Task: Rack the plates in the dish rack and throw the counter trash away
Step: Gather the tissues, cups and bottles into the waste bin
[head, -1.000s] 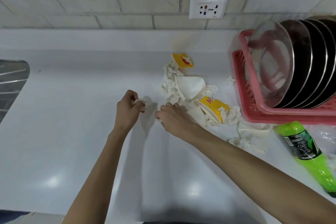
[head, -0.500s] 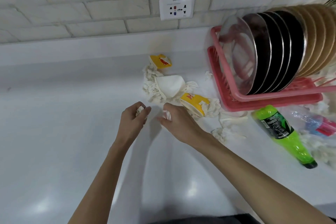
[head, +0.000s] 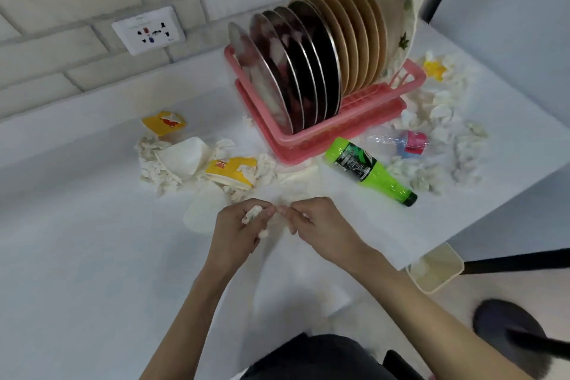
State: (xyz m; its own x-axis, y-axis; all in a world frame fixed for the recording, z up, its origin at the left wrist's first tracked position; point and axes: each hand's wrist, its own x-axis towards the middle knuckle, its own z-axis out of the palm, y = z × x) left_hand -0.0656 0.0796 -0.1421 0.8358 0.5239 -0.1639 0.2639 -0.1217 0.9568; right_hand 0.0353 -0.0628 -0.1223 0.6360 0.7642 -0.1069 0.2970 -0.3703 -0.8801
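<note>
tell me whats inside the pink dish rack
The pink dish rack holds plates on edge: steel plates in front, tan plates behind, a leaf-patterned plate last. Each hides most of the next, and the rack floor.

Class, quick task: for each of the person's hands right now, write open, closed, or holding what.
Left hand: holding a wad of crumpled tissue.
Right hand: fingers curled, fingertips together; whether they pinch anything cannot be told.
</note>
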